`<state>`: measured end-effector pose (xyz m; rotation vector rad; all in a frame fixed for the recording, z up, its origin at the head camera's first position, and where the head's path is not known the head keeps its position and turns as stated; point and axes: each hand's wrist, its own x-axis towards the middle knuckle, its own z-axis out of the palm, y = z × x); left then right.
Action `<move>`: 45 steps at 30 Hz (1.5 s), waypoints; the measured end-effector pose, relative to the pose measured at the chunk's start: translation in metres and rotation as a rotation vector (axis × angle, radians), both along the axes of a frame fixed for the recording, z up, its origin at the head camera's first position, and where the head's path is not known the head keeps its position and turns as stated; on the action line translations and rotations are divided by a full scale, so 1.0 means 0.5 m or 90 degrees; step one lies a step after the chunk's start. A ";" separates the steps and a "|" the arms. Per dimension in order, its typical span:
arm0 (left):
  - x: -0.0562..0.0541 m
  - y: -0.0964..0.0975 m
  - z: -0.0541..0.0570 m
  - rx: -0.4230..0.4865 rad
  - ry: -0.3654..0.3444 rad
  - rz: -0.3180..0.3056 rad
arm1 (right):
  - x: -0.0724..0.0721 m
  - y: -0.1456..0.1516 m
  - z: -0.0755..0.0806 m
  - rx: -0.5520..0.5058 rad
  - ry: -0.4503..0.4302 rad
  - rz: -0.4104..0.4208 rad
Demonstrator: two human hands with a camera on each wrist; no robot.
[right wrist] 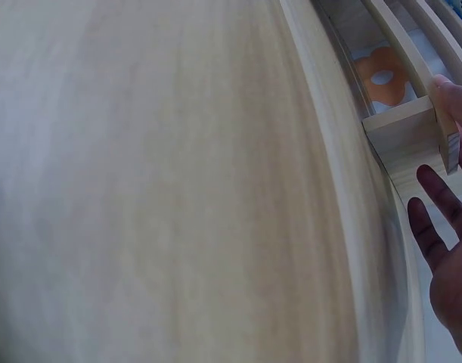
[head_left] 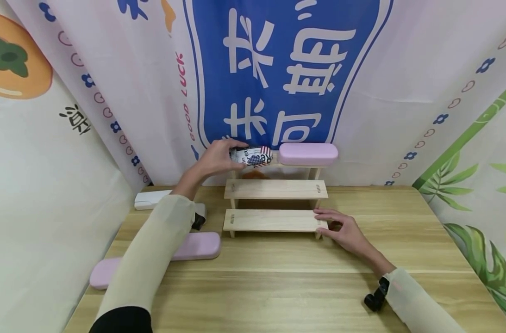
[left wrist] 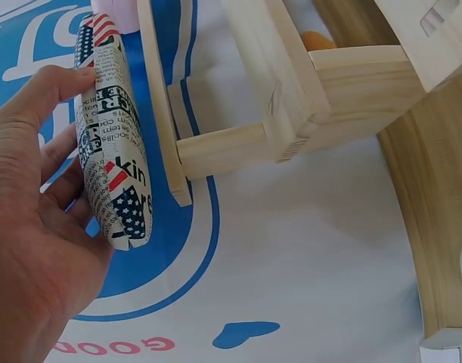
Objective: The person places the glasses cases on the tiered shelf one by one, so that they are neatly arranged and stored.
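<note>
In the head view, my left hand [head_left: 216,159] holds a glasses case [head_left: 257,156] printed with newsprint and flag patterns, thumb on one side and fingers on the other. The case lies lengthwise close over the left part of the top board of a three-tier wooden stand [head_left: 275,188]. A pink glasses case [head_left: 309,154] rests on that board's right part. My right hand [head_left: 346,233] grips the right end of the lowest board [head_left: 273,221]. In the right wrist view, the thumb and fingers [right wrist: 441,198] sit around the board's end.
Two more pink cases, one at the far left [head_left: 104,273] and one nearer the stand [head_left: 200,245], lie on the wooden table [head_left: 302,296], partly behind my left sleeve. A white case [head_left: 150,200] lies at the back left. A printed curtain [head_left: 369,115] hangs behind the stand.
</note>
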<state>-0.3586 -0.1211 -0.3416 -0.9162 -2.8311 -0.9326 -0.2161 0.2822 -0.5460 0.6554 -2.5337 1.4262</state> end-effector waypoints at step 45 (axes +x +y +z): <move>-0.044 0.027 -0.020 0.005 0.008 -0.005 | 0.006 -0.005 0.003 -0.022 -0.006 0.008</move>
